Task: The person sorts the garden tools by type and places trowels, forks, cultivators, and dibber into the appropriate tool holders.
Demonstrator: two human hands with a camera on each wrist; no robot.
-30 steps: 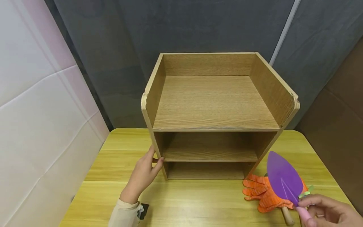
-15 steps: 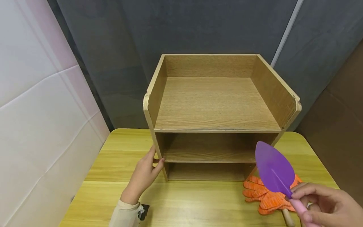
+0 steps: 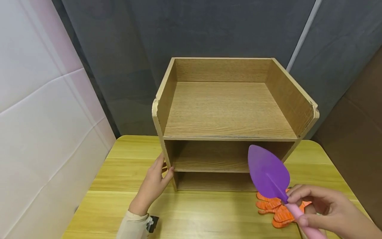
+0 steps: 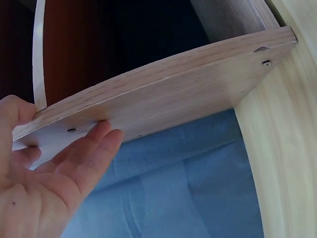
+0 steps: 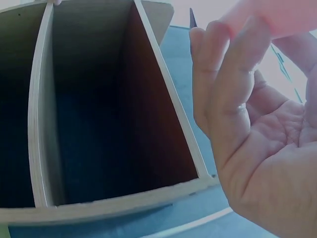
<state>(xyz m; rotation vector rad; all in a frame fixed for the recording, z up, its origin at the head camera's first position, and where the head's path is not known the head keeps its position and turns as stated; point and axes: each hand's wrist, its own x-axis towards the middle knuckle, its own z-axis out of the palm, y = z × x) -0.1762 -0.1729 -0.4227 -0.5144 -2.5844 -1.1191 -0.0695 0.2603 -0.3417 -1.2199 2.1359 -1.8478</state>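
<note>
A wooden shelf unit (image 3: 229, 109) with a walled top and two compartments stands on the table. My left hand (image 3: 153, 186) holds its left side panel, thumb at the front edge and fingertips on the outer face, as the left wrist view shows of that panel (image 4: 168, 94). My right hand (image 3: 331, 207) grips a small garden trowel (image 3: 268, 172) by its pink handle. Its purple blade points up and left, overlapping the right part of both compartments in the head view. In the right wrist view only the pink handle (image 5: 282, 17) shows clearly, above curled fingers.
Orange gloves (image 3: 282, 214) lie on the yellow wooden table (image 3: 203, 215) below the trowel, partly covered by my right hand. A dark curtain (image 3: 209, 26) hangs behind the shelf, a white panel (image 3: 44, 116) is at left and a brown one (image 3: 358, 132) at right.
My right hand has carried the trowel left, from over the gloves to in front of the shelf's right side. The left hand stays on the side panel.
</note>
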